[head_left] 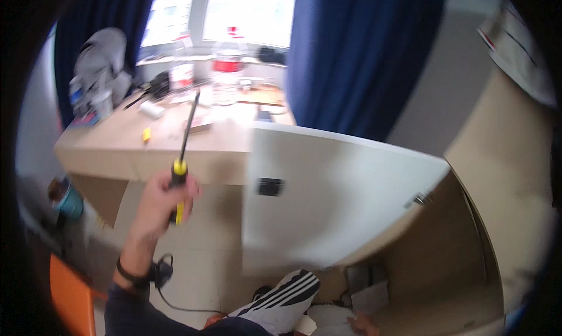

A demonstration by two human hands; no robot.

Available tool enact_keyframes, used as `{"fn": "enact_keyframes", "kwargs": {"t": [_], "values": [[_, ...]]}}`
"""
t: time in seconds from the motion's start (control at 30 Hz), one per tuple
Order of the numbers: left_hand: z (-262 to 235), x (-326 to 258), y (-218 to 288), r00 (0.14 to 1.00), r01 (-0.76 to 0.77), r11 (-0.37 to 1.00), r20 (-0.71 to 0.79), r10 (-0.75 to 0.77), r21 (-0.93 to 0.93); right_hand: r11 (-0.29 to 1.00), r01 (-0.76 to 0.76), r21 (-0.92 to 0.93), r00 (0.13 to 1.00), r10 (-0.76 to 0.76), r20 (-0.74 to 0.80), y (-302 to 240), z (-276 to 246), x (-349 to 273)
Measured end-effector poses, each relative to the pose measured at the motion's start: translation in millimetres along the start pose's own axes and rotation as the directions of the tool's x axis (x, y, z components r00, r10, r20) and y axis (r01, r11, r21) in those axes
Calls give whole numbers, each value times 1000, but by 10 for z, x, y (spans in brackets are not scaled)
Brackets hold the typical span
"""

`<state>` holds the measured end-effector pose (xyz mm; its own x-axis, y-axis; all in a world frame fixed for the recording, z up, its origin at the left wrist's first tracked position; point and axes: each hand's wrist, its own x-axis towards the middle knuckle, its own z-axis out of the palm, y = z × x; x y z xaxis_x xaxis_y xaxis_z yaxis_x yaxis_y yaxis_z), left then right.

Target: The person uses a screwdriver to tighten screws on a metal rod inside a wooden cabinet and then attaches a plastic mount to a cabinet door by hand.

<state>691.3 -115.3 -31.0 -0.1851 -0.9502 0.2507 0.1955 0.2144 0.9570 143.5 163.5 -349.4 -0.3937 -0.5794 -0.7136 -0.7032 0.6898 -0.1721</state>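
L hand (157, 204) clasped round s/driver (180, 167), can't tell R hand (364, 324)'s grip; imo a careless swing cld scratch nearby white door (328, 189).

So the left hand (159, 201) is wrapping around the screwdriver (180, 167), and the fingers are hiding part of the handle. The right hand (364, 324) is getting chopped by the bottom edge, so I'm not seeing what it's touching. Bottles (227, 72) on the desk (111, 154) are looking pretty blurry, the white door (328, 187) is blocking the desk's right end, and some orange panel (70, 301) is running off the lower left.
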Motion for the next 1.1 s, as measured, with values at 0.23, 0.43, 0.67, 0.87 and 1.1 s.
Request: {"fn": "enact_keyframes", "kwargs": {"t": [0.23,0.43,0.67,0.87,1.1], "values": [[-1272,702,-63,942,43,950,-328,65,310,963,14,-269,990,-51,-131,-169,115,-206],[-1705,1505,-585,890,161,922,-455,18,353,999,-3,-33,987,-2,-158,159,160,11],[-2021,1463,-767,873,98,983,-462,-159,-153,996,-80,27,992,82,-97,39,182,39],[-1936,1309,-871,865,27,931,-458,-204,-363,996,-90,-6,986,89,-138,-245,12,-284],[-2036,1294,-930,837,167,905,-541,81,392,997,-59,-53,983,49,-177,-325,-64,-256]]}}
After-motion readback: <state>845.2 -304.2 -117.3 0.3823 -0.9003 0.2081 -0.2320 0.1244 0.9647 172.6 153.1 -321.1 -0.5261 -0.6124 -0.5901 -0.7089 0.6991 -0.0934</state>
